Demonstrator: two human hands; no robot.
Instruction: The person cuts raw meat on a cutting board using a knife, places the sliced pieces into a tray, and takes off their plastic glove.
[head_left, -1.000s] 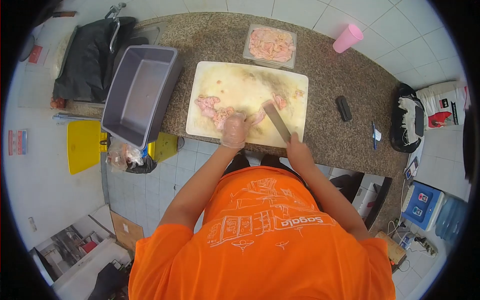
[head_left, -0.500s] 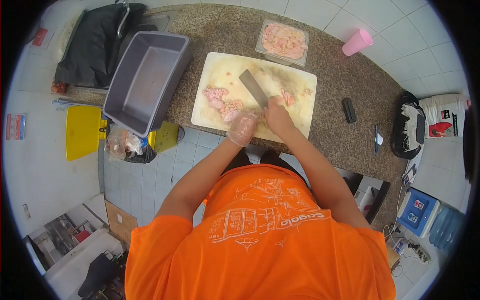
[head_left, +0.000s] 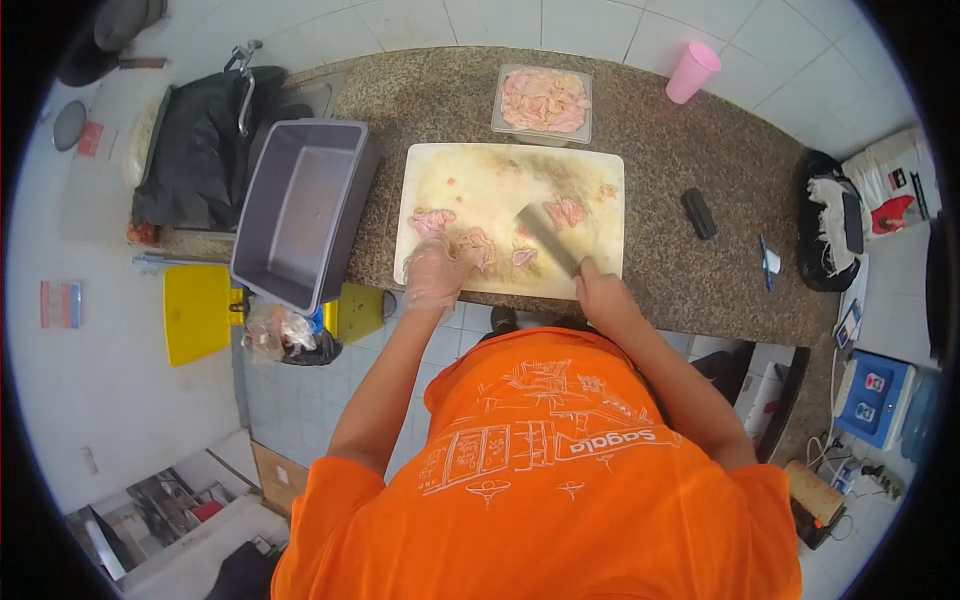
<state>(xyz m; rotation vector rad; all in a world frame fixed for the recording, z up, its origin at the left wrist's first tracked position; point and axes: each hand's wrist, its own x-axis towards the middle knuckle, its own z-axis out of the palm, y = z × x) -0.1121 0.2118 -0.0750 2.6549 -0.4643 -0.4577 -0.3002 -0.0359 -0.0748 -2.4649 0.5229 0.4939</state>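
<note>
The right hand (head_left: 604, 296) is gripping a knife (head_left: 549, 240), fingers closing around its handle, the blade slanting over a cutting board (head_left: 490, 180). The gloved left hand (head_left: 435, 276) is touching meat (head_left: 476, 250) on the board's left side; whether its fingers are pinching any, I cannot tell. A tub (head_left: 542, 134) is standing behind, on the table (head_left: 420, 90).

White-tiled wall (head_left: 590, 25) behind speckled brown countertop (head_left: 740, 150); pale blue-grey tiled floor (head_left: 305, 400); plain whitish side wall (head_left: 110, 380).
</note>
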